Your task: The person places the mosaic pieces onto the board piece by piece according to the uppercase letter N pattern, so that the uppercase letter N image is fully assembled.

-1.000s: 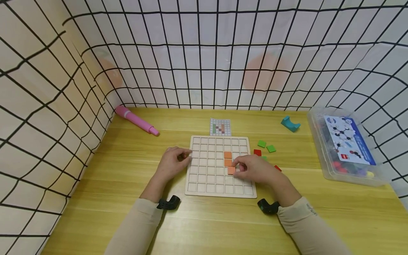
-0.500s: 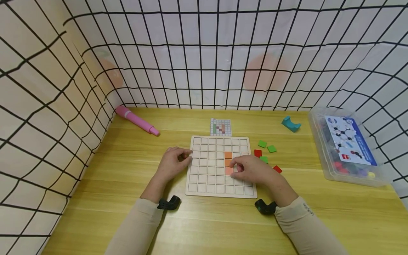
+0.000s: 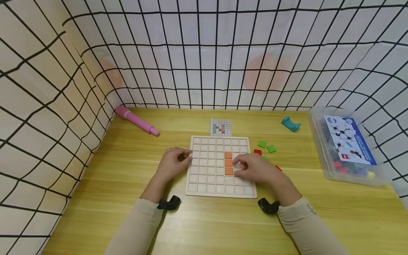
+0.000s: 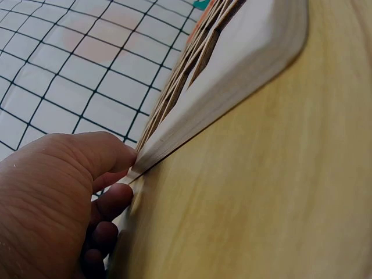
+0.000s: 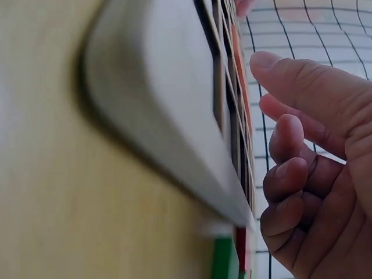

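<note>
A square wooden grid board [image 3: 207, 179] lies on the table. In one of its columns, three orange square tiles [image 3: 228, 163] sit in a row of neighbouring cells. My right hand [image 3: 256, 168] hovers just to their right over the board, thumb and index finger parted with no tile between them. The right wrist view shows the right hand's [image 5: 317, 145] other fingers curled beside the board. At the board's left edge, my left hand [image 3: 173, 163] holds the rim with thumb and curled fingers; the left thumb [image 4: 119, 152] meets the edge in the left wrist view.
Green tiles [image 3: 271, 148] and red tiles [image 3: 258, 152] lie right of the board, partly behind my right hand. A printed pattern card [image 3: 220, 127] touches the board's far side. Farther out are a pink microphone-shaped object [image 3: 137, 120], a teal curved piece [image 3: 290, 124] and a clear plastic box [image 3: 328, 171].
My right hand slid the lowest orange tile left into line under the other two and let go of it. It then drew back slightly right. My left hand stayed put.
</note>
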The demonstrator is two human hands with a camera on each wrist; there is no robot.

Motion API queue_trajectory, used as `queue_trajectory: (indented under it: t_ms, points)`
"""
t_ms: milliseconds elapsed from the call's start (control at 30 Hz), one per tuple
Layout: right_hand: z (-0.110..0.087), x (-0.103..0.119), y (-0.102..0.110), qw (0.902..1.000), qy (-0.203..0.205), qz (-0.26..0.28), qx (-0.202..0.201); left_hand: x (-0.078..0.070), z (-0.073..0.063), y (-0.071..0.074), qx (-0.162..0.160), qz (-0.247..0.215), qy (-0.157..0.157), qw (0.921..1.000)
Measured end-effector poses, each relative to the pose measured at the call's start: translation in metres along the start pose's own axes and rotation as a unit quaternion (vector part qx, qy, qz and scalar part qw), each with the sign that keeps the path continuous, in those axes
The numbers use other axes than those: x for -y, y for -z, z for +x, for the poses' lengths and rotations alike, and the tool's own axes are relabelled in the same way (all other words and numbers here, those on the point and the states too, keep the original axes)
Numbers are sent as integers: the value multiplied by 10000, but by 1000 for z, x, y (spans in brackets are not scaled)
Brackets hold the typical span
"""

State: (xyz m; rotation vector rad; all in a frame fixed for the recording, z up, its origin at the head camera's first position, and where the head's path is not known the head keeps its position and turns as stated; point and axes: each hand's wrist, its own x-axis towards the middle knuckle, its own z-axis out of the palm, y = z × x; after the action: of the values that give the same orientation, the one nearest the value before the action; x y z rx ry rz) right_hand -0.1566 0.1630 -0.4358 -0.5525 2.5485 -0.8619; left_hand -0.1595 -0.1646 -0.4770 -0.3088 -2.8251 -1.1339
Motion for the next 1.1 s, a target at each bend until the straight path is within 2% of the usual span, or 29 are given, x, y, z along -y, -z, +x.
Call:
queue_trajectory:
  t_ms: [367,533,933,1100]
  points:
    - [-20,-34,24,9984,-264,222,-451,-2,-1,1,21,-8,-7,10000]
    - [-31,-45,33,9973,-365,98,-624,-2,0,1,8,-10,-55,10000]
    - [-54,-77,43,9951,-596,-94,-783,-2,0,2,-10,-12,-4,10000]
    - [-64,-89,49,9937,-839,-15,-739,-1,0,1,1,-16,3,10000]
